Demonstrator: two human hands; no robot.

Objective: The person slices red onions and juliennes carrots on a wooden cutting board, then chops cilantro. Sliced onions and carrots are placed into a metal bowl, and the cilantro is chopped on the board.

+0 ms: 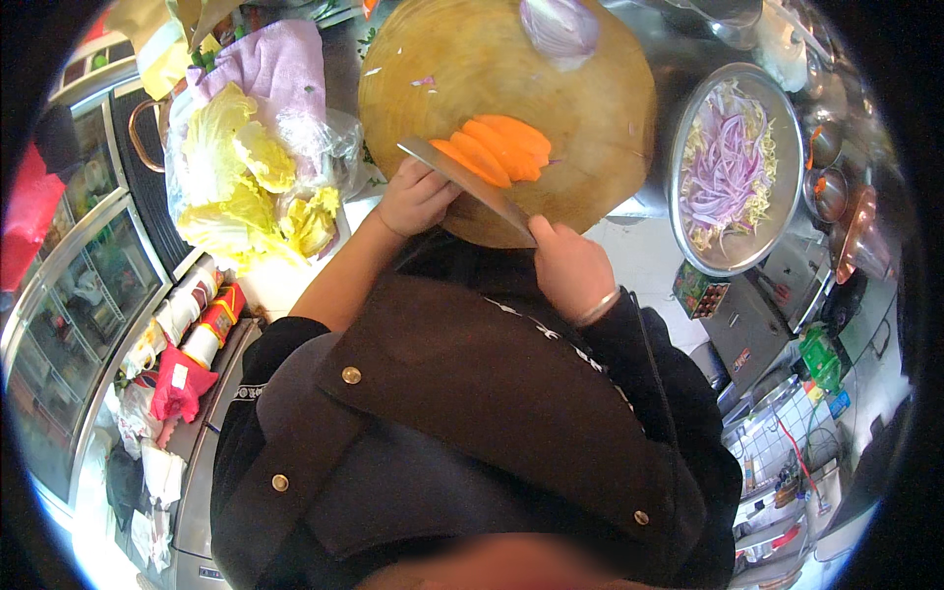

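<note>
My right hand (574,269) grips the handle end of a broad kitchen knife (472,183), its blade slanting across the near side of a round wooden chopping board (590,147). Just beyond the blade lie overlapping orange slices (505,147), likely carrot. On the near side of the blade is my left hand (419,195), fingers bent, their tips close to or against the steel. Whether anything is under those fingers is hidden. Half a red onion (562,31) rests at the board's far edge, and small onion scraps (422,81) lie at the far left.
To the right stands a metal bowl (675,184) of sliced red onion (726,158) over pale shreds. Yellow-green cabbage leaves (221,147) lie on clear plastic at the left, beside a lilac cloth (284,66). A glass-doored cabinet (88,287) flanks the left side.
</note>
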